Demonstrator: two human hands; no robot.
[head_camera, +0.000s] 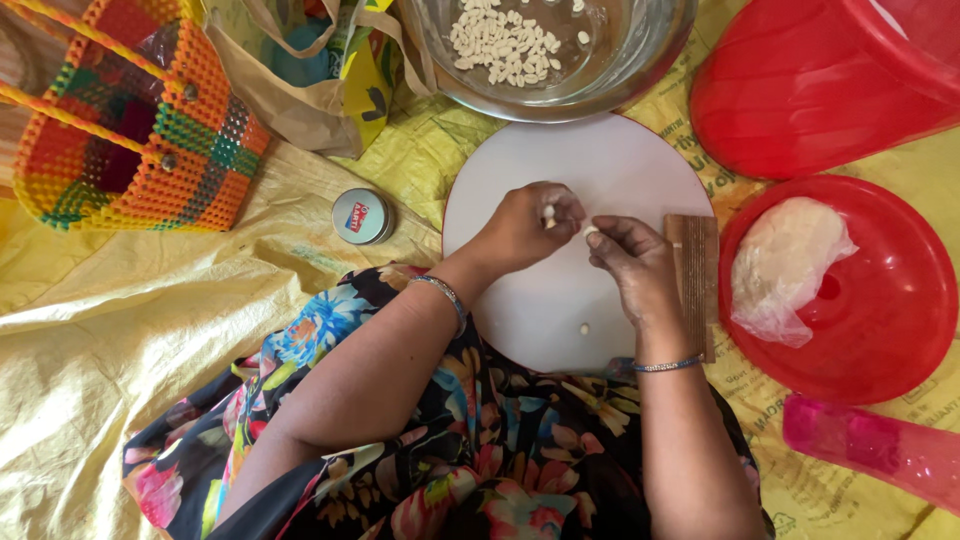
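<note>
Left hand and right hand each apparently pinching a dough bit over white board.

Single head camera, looking steeply down, close over lap and white round board.

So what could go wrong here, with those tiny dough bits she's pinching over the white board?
The loose dough bit lies near the white round board's front edge and might get brushed onto the lap. The left hand and right hand each pinch a small piece, which could slip from the fingertips. The dough lump sits only partly wrapped in plastic on the red lid, so it may dry out.
</note>
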